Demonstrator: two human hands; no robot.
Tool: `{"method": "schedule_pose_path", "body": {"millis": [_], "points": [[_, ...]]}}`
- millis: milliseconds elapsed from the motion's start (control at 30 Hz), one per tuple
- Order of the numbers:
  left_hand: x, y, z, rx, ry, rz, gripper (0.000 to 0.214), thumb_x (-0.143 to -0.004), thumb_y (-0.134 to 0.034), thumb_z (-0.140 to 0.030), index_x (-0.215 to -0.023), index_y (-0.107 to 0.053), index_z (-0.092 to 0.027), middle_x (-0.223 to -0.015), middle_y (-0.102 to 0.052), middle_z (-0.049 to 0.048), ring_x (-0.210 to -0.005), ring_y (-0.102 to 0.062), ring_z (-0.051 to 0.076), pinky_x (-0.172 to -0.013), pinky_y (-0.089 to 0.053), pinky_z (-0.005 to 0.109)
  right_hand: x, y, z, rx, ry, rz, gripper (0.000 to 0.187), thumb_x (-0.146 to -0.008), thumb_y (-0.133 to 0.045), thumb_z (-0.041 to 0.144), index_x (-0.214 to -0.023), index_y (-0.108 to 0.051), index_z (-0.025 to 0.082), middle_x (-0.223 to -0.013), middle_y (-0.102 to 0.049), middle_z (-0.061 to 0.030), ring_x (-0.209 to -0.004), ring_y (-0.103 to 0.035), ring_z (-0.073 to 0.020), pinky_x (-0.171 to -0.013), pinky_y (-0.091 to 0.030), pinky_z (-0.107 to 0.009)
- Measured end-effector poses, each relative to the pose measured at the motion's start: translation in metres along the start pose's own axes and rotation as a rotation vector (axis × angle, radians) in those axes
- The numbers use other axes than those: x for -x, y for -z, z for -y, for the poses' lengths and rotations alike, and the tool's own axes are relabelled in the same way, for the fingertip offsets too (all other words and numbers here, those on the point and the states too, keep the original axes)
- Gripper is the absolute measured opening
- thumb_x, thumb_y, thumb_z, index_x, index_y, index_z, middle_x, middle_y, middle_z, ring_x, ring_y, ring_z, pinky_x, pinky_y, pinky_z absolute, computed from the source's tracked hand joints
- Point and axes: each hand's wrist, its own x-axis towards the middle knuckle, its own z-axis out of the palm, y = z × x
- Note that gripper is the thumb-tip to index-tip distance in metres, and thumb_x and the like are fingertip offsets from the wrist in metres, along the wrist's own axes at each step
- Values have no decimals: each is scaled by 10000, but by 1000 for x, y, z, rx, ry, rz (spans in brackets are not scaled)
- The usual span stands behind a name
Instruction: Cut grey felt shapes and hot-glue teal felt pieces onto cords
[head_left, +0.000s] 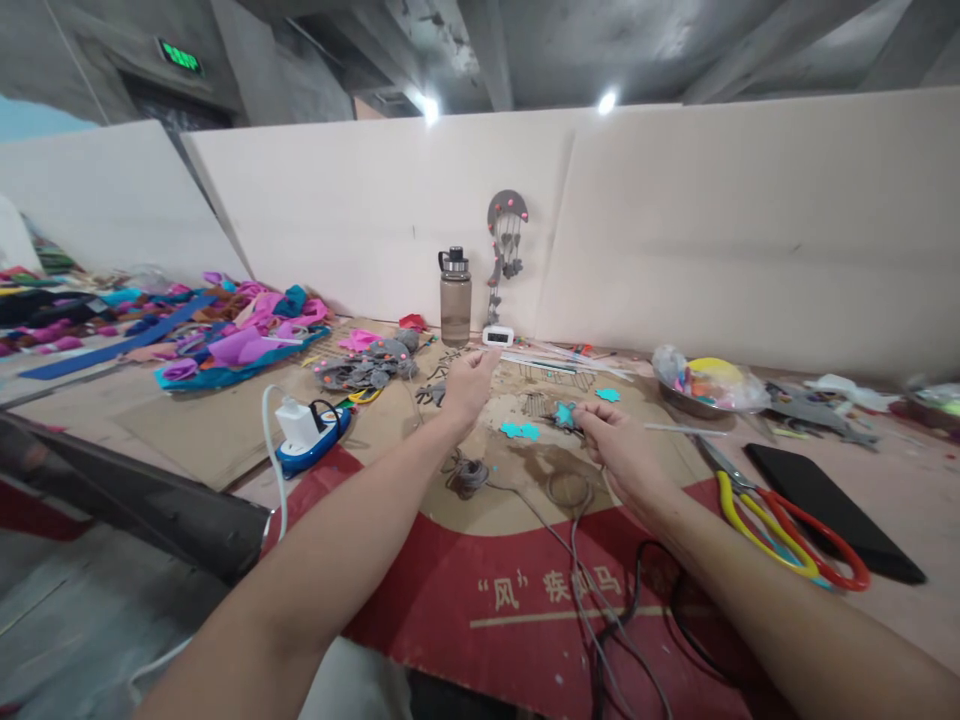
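Observation:
Between the thumb and fingers of my right hand (616, 445) is a teal felt star (565, 415), with some grey cord near it. My left hand (469, 388) is closed in a pinch, raised above the cardboard (397, 440); whatever it grips is too small to make out. Two teal felt pieces (520, 431) lie side by side between my hands, and another teal piece (607, 395) sits beyond my right hand. Below my left hand rests a small bundle of grey cord (471, 476), its strands trailing toward the front edge.
Scissors with yellow and red handles (780, 535) and a black phone (832, 510) lie at right, a bowl (694, 395) behind them. A water bottle (455, 300) and a moon-shaped felt hanging (508, 225) are at the back. A power strip (313, 440), grey felt pieces (367, 365) and coloured felt (247, 340) occupy the left.

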Motion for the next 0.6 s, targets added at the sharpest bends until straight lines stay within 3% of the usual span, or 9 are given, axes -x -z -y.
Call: {"method": "schedule_pose_path", "body": {"millis": [200,300,467,600], "points": [[-2,2,4,-153,-127,-24,414,-852,-563,-344,-584,-286,-193,-512,-261,-70,-447,-225,56,-446,-200,216,3,-2,0,66,60,37,254,-638,-713,410,-689,-586,196,-529,-432,73,-432,-263,-60,-410,-175,-229],[-4,4,4,-206,-194,-46,350,-826,-592,-340,-608,-362,-190,-542,-329,-68,-466,-295,58,-459,-249,203,4,-4,-1,83,93,49,239,-646,-695,409,-705,-610,193,-561,-469,60,-449,-293,-67,-414,-201,-234],[-5,4,6,-193,-164,40,69,-814,-499,-217,-826,-556,-180,-646,-483,-47,-454,-397,61,-441,-307,192,5,-6,-1,101,68,77,225,-628,-671,404,-690,-600,199,-517,-418,84,-426,-250,-61,-424,-168,-238],[-6,8,11,-246,-188,75,86,-794,-452,-189,-732,-511,-187,-575,-424,-57,-427,-385,66,-430,-312,192,4,-5,3,101,73,95,200,-635,-649,385,-676,-595,197,-535,-437,76,-436,-263,-61,-431,-177,-236]]}}
